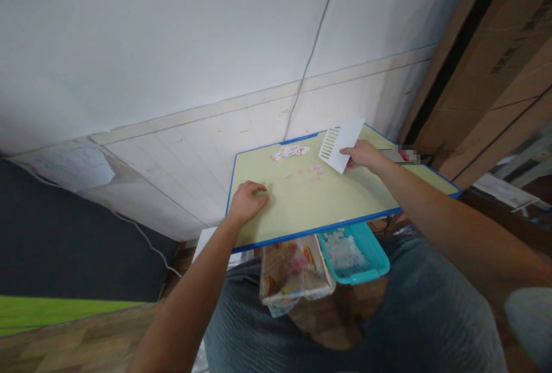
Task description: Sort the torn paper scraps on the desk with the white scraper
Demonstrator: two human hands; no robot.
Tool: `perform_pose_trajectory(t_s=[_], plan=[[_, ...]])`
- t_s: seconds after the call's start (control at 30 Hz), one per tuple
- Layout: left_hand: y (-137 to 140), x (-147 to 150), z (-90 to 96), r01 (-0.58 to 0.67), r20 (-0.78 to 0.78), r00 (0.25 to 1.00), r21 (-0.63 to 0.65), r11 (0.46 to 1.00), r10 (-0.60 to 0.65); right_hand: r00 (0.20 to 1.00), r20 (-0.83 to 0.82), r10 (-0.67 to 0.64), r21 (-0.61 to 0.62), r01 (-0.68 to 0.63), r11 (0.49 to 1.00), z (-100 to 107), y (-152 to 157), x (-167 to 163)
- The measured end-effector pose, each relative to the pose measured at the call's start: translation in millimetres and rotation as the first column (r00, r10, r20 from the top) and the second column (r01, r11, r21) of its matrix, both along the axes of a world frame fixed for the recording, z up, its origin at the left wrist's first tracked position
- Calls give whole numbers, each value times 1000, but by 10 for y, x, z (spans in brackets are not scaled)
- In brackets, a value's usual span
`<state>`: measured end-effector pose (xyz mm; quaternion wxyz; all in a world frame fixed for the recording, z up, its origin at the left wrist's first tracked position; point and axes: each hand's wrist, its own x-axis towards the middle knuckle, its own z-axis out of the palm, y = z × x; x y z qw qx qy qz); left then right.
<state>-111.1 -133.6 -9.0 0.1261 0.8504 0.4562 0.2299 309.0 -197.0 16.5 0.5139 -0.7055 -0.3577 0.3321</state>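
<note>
My right hand (363, 154) grips a white sheet (345, 140) by its lower right part, thumb on top. The sheet is tilted up over the far side of the small table (302, 212), and a row of narrow slots is cut along its left side. My left hand (249, 200) rests at the table's left side, fingers loosely bent and apart, with nothing seen in them. Between the hands lie a few pale pink bits (316, 173). A heap of small white and pinkish pieces (293, 151) lies near the far edge.
Below the near edge, a turquoise basket (375, 264) holds white scraps beside a box lined with printed plastic (297, 287). A flat grey strip (390, 156) lies on the table's right. A wall with a hanging cable (319, 28) stands behind; cardboard boxes (483, 68) rise at right.
</note>
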Motion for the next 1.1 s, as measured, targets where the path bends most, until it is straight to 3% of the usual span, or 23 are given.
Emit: perform_pose_trajectory(t_s=[0.1,0.2,0.4,0.53,0.7,0.93,1.1], plan=[[326,101,32,29,156,988,-30,999,-24,999,10,47,-27,-47,999,-23,178,112],[672,276,68,-87,269,959,-27,996,91,995,10,95,-43,-94,995,-53,305,177],[1121,504,9,-209,325,926,9,978,195,974,7,227,-75,-225,971,-23,455,120],[1166,449,-65,-241,320,921,17,970,223,925,97,368,-61,-363,930,-34,463,9],[1160,380,-36,-246,322,918,3,969,232,894,205,399,18,-410,912,-158,361,-129],[1168,418,-39,-282,286,921,19,959,265,873,90,479,31,-483,875,-171,258,-390],[1161,456,-64,-294,231,931,19,956,282,819,1,574,41,-573,818,-168,123,-760]])
